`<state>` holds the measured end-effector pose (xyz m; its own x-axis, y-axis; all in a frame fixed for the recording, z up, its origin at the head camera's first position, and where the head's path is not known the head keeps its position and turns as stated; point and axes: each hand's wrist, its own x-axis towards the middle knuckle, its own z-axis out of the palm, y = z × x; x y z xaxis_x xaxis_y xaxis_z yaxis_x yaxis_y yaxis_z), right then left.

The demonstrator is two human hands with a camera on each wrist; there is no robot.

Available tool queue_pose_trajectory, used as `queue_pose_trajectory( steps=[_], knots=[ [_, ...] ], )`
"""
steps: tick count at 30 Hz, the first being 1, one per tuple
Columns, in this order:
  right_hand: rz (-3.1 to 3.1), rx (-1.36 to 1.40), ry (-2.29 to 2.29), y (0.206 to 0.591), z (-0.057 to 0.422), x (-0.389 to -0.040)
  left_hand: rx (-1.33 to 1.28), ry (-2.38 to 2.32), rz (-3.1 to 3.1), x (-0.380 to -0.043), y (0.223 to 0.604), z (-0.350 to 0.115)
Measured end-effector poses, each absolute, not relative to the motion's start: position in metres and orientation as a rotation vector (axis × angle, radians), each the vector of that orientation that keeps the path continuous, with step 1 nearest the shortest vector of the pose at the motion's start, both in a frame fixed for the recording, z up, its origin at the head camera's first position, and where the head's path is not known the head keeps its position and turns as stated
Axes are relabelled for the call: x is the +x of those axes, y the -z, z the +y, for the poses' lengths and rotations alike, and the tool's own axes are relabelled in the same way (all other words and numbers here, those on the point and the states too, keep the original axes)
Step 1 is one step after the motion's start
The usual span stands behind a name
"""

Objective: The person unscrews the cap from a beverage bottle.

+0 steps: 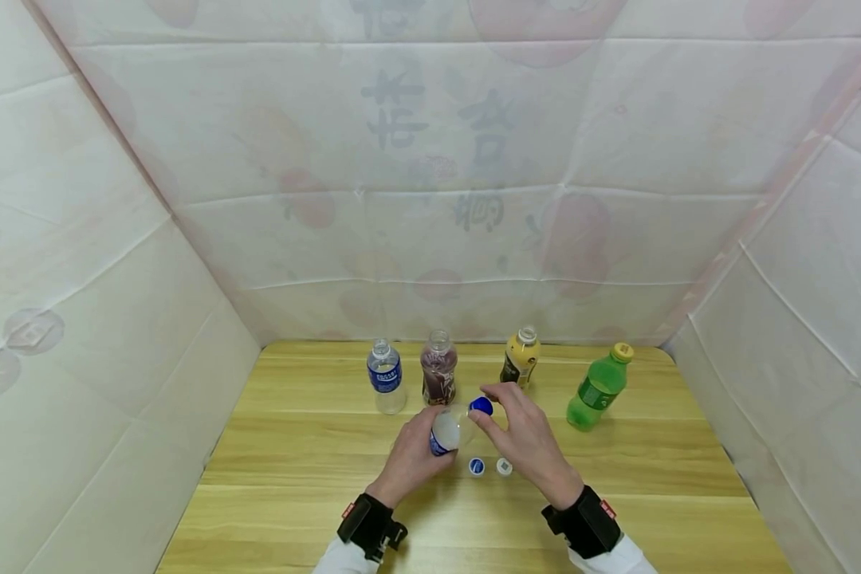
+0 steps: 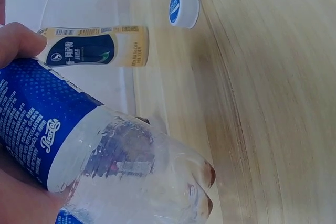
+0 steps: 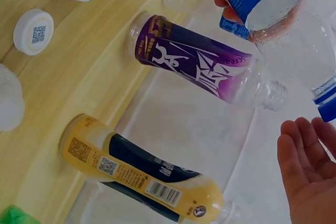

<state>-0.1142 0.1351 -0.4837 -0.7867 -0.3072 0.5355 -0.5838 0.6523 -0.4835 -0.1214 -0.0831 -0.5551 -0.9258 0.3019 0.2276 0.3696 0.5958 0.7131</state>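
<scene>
My left hand grips a clear plastic Pepsi bottle round its blue label. The bottle is tilted, its base toward me and its neck pointing right. On the neck is a blue cap, with the thumb and index finger of my right hand at its sides. In the right wrist view the other fingers spread loosely beside the cap; the thumb is out of that frame. Two loose caps, a blue-topped white one and a white one, lie on the table below.
Behind my hands stand an uncapped clear bottle with a blue label, an uncapped purple-labelled bottle and an uncapped yellow bottle. A green bottle with a yellow cap stands right. Fabric walls enclose the wooden table.
</scene>
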Motion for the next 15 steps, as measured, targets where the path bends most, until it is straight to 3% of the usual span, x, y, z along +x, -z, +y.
queue_pose_trajectory(
  steps=[15],
  knots=[
    [-2.471, 0.8, -0.994, 0.4818, 0.138, -0.1145, -0.604, 1.24, -2.714, -0.1215, 0.5573, -0.0839]
  ],
)
